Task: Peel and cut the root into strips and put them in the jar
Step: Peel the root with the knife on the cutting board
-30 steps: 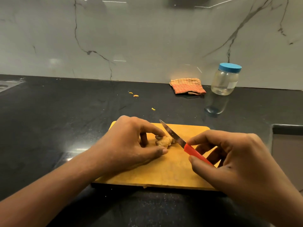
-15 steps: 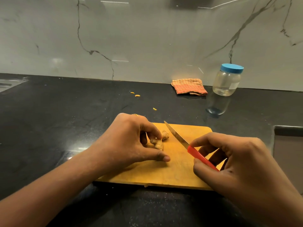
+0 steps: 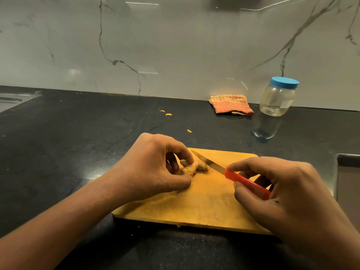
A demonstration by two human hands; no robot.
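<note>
A knobbly tan root [image 3: 194,167] lies on the yellow cutting board [image 3: 204,207]. My left hand [image 3: 155,166] pinches its left end between thumb and fingers. My right hand [image 3: 288,193] grips the red handle of a small knife [image 3: 229,172], whose blade rests against the root's far right side. The clear jar [image 3: 277,98] with a blue lid on stands at the back right against the wall, apart from both hands.
A folded orange striped cloth [image 3: 231,104] lies left of the jar. Small orange peel scraps [image 3: 168,114] dot the black counter [image 3: 68,152] behind the board. A sink edge [image 3: 348,162] is at the right, another sink [image 3: 11,100] at the far left.
My left hand turned the root on the board so that it lies lengthwise. The knife, lifted off half a second ago, is back against the root.
</note>
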